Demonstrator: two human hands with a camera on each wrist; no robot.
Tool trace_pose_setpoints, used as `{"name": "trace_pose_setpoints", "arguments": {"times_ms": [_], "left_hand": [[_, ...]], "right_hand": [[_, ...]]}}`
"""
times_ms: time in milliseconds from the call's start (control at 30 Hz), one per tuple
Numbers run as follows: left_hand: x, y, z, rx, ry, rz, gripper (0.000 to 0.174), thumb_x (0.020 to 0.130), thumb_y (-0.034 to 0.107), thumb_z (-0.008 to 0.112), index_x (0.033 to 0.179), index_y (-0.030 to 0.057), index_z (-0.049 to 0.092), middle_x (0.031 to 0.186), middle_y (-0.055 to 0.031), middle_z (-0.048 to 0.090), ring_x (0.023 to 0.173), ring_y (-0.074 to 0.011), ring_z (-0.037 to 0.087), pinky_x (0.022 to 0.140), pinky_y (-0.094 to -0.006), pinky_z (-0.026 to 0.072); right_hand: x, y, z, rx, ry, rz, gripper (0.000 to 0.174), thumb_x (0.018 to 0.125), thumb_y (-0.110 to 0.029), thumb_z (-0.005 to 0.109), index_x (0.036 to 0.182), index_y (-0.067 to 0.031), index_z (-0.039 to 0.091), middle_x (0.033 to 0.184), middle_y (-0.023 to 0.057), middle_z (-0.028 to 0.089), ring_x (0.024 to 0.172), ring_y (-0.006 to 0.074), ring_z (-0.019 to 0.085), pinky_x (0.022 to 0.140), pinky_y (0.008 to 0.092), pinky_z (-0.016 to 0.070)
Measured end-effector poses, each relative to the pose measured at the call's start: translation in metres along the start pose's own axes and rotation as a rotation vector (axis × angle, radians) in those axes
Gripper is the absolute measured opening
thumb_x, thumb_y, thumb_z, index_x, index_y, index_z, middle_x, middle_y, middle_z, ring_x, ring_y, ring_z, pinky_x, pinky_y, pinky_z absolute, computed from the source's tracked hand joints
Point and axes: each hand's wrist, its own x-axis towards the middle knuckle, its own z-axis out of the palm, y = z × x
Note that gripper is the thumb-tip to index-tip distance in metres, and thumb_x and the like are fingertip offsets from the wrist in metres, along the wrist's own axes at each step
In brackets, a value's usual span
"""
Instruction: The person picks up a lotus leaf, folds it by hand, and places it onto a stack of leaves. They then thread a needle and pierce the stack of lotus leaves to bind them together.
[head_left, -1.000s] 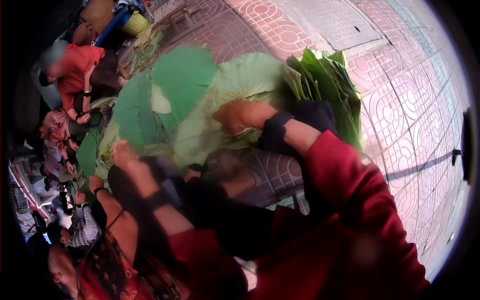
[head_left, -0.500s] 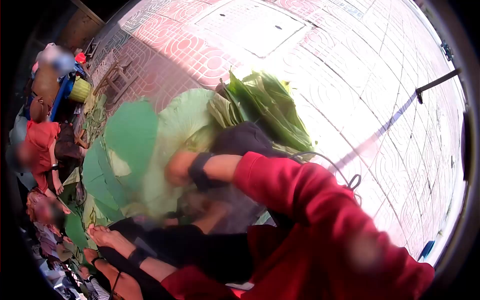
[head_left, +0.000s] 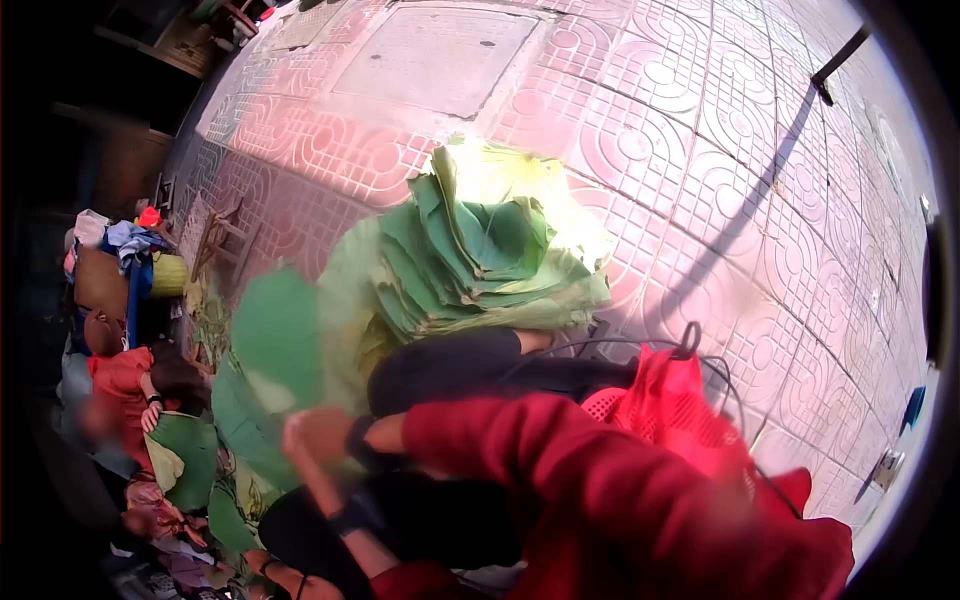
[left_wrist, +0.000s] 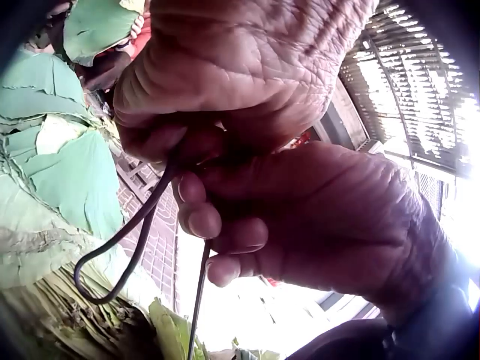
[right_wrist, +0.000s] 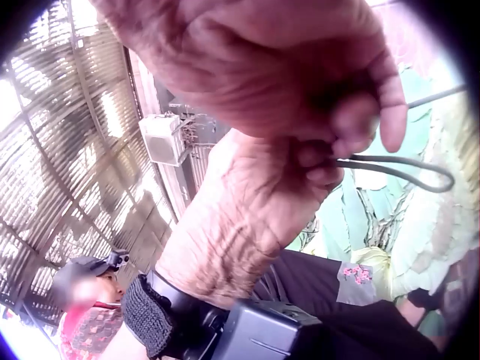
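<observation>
My two hands meet over my lap at the lower left of the head view. My left hand [left_wrist: 247,67] pinches a dark thin cord [left_wrist: 139,240], folded into a narrow loop that sticks out past the fingers. Close against it, my right hand [left_wrist: 307,217] has curled fingers on a single strand of cord that runs down from them. In the right wrist view the right hand [right_wrist: 262,60] is nearest the camera, and the cord loop [right_wrist: 420,169] extends from the left hand [right_wrist: 247,202]. Large green leaves [head_left: 275,330] lie beyond the hands.
A thick stack of folded green leaves [head_left: 470,260] stands on the tiled pavement [head_left: 640,110] ahead of my knees. A red bag [head_left: 670,400] lies on the right. At left, a person in red [head_left: 125,390] sits near a yellow basket [head_left: 168,275].
My right hand has moved from over the spread leaves back to my left hand; apart before, they are now together. The head view has shifted, showing more of the leaf stack and the red bag.
</observation>
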Motion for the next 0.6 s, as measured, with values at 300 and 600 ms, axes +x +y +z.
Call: {"name": "trace_pose_setpoints", "arguments": {"times_ms": [300,600], "left_hand": [[-0.047,0.036,-0.025,0.219,-0.084,-0.056,0.023,0.094,0.024,0.047,0.093,0.0034,0.057,0.081,0.0004,0.051,0.069,-0.0098,0.044,0.057,-0.0266,0.0363],[-0.101,0.06,-0.003,1.018,-0.016,0.437,0.03,0.094,0.022,0.048,0.076,-0.0013,0.054,0.061,-0.0139,0.051,0.055,-0.0285,0.048,0.055,-0.0383,0.0355]], "right_hand": [[-0.015,-0.031,-0.051,-0.097,-0.169,0.062,0.023,0.062,-0.023,0.071,0.078,-0.0063,0.071,0.08,0.0136,0.067,0.079,0.0268,0.067,0.066,0.0373,0.0519],[-0.047,0.028,-0.129,-0.119,0.239,-0.234,0.014,0.078,-0.017,0.056,0.076,-0.0034,0.057,0.071,0.0168,0.057,0.069,0.0359,0.058,0.059,0.0444,0.0451]]}}
